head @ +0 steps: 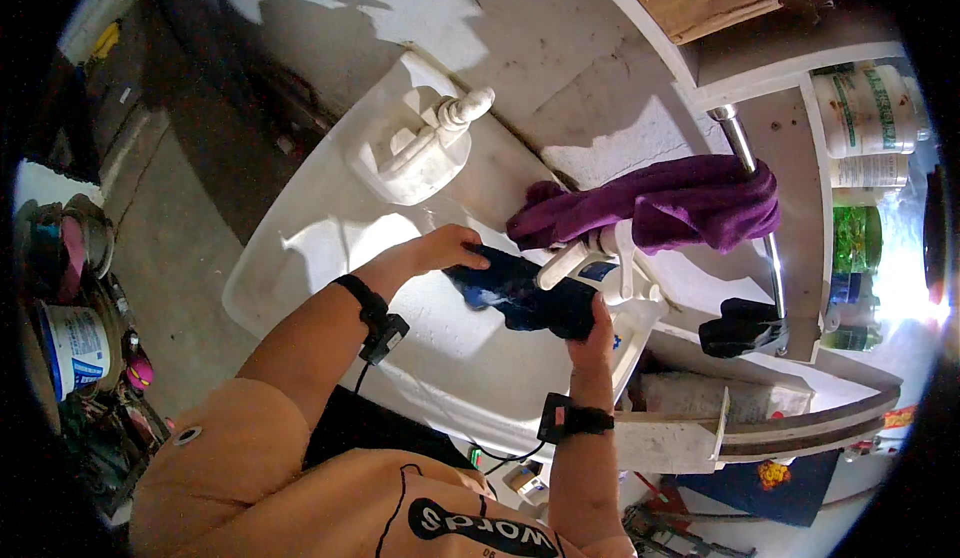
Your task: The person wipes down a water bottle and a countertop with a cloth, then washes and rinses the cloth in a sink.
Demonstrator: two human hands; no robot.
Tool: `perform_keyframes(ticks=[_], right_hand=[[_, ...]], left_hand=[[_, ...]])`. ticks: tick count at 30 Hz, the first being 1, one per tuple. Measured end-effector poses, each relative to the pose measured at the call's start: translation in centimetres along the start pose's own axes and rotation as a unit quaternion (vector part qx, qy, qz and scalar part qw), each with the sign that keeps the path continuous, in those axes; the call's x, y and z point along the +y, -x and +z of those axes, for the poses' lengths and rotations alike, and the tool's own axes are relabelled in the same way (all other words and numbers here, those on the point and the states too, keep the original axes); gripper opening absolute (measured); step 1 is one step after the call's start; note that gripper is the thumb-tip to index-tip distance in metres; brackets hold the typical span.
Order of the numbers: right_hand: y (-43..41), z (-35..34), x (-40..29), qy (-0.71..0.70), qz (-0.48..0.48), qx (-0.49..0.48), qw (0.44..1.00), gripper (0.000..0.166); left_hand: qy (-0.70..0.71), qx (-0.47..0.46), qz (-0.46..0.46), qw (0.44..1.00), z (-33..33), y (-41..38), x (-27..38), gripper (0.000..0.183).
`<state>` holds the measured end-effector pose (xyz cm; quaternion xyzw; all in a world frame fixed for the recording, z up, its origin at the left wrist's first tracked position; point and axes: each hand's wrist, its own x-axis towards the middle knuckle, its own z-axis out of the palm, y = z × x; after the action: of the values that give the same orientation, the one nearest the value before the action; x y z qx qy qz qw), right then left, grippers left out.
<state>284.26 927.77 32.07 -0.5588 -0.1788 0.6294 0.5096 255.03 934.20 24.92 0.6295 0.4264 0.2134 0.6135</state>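
Note:
A dark navy cloth point(532, 295), wet-looking with a pale patch that may be water or suds, is stretched between my two hands above a white utility sink point(420, 333). My left hand point(448, 247) pinches one end, thumb on top. At the other end, my right hand point(595, 333) grips the cloth near its corner. The spout of a white faucet point(562, 264) reaches over the cloth's upper edge. Whether water runs from it, I cannot tell. Behind the faucet a white container with a blue label point(600, 271) is partly hidden.
A purple towel point(675, 202) hangs over a metal rail point(735, 138) beside the faucet. A white plastic fitting point(427, 145) sits at the sink's far end. A black cloth point(739, 327) hangs lower on the rail. Jars point(862, 115) stand on the right shelf, a white tub point(79, 348) at left.

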Motion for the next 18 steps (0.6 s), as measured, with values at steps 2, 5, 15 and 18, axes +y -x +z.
perform_keyframes(ticks=[2,5,15,18], right_hand=[[-0.5,-0.9,0.0,-0.040,-0.005,0.011,0.999,0.037],[-0.8,-1.3,0.0,-0.073,-0.005,0.003,0.997,0.037],[0.3,4.8,4.7,-0.020,0.110,-0.123,0.986,0.044],[1.0,7.4,6.1,0.106,0.083,-0.062,0.989,0.060]], left_hand=[[0.369,-0.014,-0.086,0.925,0.1,0.4,0.6,0.029],[0.406,-0.010,-0.090,0.909,-0.6,0.2,1.1,0.032],[0.330,-0.062,0.013,0.942,5.1,-2.9,0.6,0.027],[0.245,-0.141,-0.043,0.958,5.8,-3.1,3.1,0.026]])
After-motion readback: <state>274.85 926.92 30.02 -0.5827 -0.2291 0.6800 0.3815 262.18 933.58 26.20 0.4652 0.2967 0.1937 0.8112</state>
